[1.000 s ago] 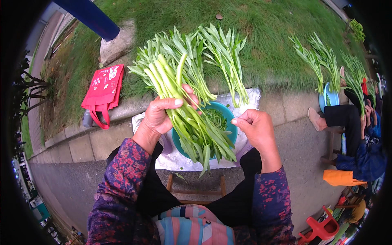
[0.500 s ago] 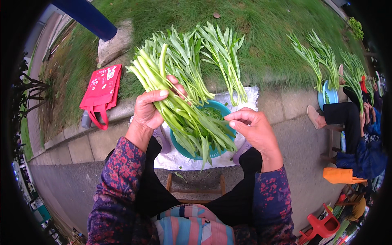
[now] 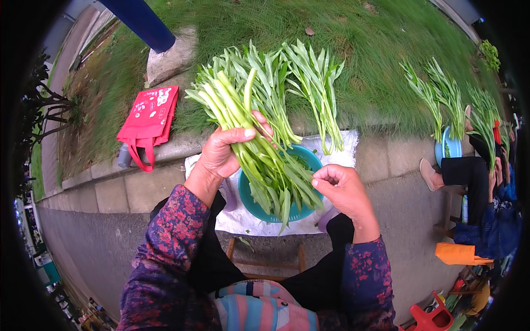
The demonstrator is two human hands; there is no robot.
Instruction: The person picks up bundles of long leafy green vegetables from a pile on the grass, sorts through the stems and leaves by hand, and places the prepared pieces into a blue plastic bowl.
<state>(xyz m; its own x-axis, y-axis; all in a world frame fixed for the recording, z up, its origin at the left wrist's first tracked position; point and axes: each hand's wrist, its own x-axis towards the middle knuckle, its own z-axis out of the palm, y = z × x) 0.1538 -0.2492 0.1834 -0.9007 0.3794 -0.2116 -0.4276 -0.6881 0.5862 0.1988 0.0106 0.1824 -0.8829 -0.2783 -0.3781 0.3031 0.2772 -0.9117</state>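
My left hand (image 3: 221, 153) is wrapped round a thick bunch of water spinach (image 3: 258, 160). Its pale cut stems point up and left; the leaves slant down to the right. At those leaf tips, my right hand (image 3: 346, 193) is closed in a pinch on a leaf, though the fingertips partly hide it. Under the bunch stands a teal basin (image 3: 316, 161) with green pieces inside, mostly covered by the leaves. It rests on a white sheet (image 3: 348, 144). Beyond the basin, more water spinach (image 3: 316, 83) lies in bunches, leaves on the grass and stems toward me.
On the left, a red tote bag (image 3: 148, 118) lies by the kerb beside a grey bottle (image 3: 124, 156). A blue post (image 3: 141, 25) stands on a stone base. At right, another person sits with greens, a light-blue basin (image 3: 451, 148), an orange bag (image 3: 458, 254) and a red stool (image 3: 433, 317).
The whole scene has shifted slightly right and down in view. My left hand still grips the bunch, and it has come a little nearer to my right hand, which keeps its pinch.
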